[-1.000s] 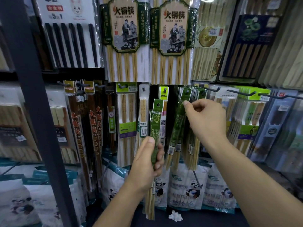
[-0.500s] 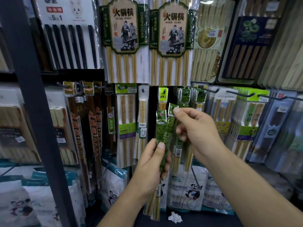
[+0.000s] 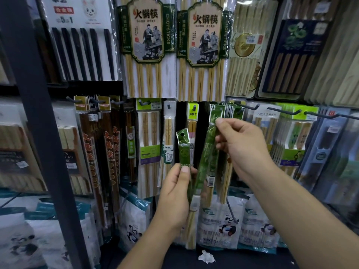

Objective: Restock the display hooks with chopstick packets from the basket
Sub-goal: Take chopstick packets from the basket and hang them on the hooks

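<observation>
- My right hand (image 3: 244, 150) pinches the top of one green chopstick packet (image 3: 208, 152), just below and left of the display hook (image 3: 250, 107).
- My left hand (image 3: 174, 193) has its grip closed round a second green packet (image 3: 183, 148), lower and further left of the hook.
- I think the packet's little hole could miss the hook tip.
- The pinch is small, so the packet could slip and fall.

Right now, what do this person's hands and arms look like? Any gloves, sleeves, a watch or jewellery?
Nothing is worn that the view shows. The left hand and right hand are bare, with no gloves and no rings on the fingers in view. The left forearm and right forearm are bare to the frame's edge, with no sleeve, watch or bracelet. The visible thumbnail is short and unpainted.
</observation>
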Demonstrator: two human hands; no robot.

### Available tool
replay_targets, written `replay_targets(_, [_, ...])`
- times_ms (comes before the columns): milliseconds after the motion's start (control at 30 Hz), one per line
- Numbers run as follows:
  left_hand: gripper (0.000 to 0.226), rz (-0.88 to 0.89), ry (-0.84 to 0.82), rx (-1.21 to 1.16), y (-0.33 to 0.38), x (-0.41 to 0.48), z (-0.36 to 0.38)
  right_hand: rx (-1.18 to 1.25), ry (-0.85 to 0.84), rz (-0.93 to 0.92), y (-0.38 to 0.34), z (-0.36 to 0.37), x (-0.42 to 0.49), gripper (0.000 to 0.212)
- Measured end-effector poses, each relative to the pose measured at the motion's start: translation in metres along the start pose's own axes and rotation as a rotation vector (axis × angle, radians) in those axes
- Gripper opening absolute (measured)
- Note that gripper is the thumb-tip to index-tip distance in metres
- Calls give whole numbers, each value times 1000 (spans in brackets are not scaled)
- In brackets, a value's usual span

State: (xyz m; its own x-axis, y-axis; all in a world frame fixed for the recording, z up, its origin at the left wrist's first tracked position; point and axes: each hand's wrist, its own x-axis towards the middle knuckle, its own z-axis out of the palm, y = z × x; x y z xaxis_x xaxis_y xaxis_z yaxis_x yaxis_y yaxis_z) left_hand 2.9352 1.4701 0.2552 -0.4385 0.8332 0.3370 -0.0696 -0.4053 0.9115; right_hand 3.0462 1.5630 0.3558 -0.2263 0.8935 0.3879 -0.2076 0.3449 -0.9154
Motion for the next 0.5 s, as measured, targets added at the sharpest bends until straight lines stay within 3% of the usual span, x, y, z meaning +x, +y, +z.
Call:
replay_targets(167, [31, 14, 24, 31, -3, 6, -4, -16, 138, -57, -9, 0, 17, 13])
replay_targets(500, [30, 26, -9, 35, -6, 9, -7, -132, 211, -77, -7, 2, 21, 19])
